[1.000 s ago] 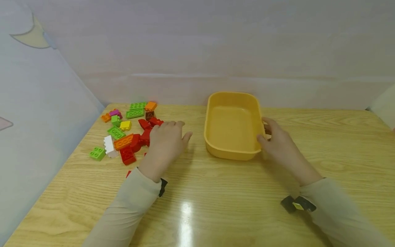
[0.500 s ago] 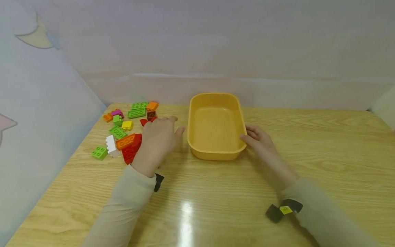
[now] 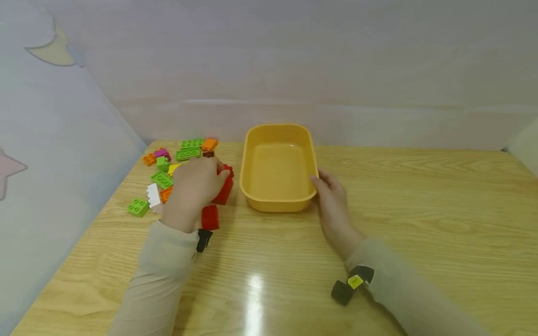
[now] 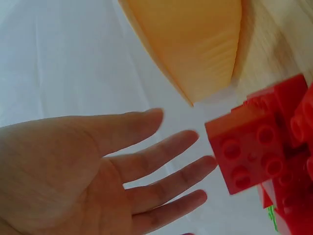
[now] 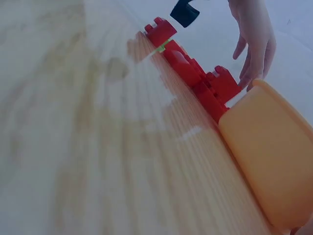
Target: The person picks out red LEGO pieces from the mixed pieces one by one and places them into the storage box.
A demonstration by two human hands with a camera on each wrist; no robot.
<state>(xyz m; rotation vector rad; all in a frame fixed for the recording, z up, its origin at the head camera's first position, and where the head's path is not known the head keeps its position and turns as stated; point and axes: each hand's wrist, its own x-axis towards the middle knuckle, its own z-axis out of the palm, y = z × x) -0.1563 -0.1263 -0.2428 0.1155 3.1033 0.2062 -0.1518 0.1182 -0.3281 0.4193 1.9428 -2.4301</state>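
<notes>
The right hand (image 3: 335, 210) holds the near right side of a yellow plastic tub (image 3: 279, 206), thumb at the rim and fingers along the outer wall. In the right wrist view, the tub (image 5: 274, 152) stands on the table close beside red toy bricks (image 5: 188, 68). The left hand (image 3: 194, 184) is over the brick pile, left of the tub. Its fingers (image 4: 168, 171) are spread and nearly straight in the left wrist view, fingertips right at a red brick (image 4: 247, 152) with studs. Another red brick (image 3: 210, 217) lies just below that hand. The hand hides part of the pile.
Green bricks (image 3: 161, 179), a white brick (image 3: 154, 198), and orange, yellow, purple and brown ones lie on the left of the wooden table (image 3: 420, 200). A pale sheet (image 3: 294, 70) hangs behind the table's back edge.
The tub has slid left toward the bricks with the right hand on it. The left hand has moved left over the pile, uncovering red bricks on its right side.
</notes>
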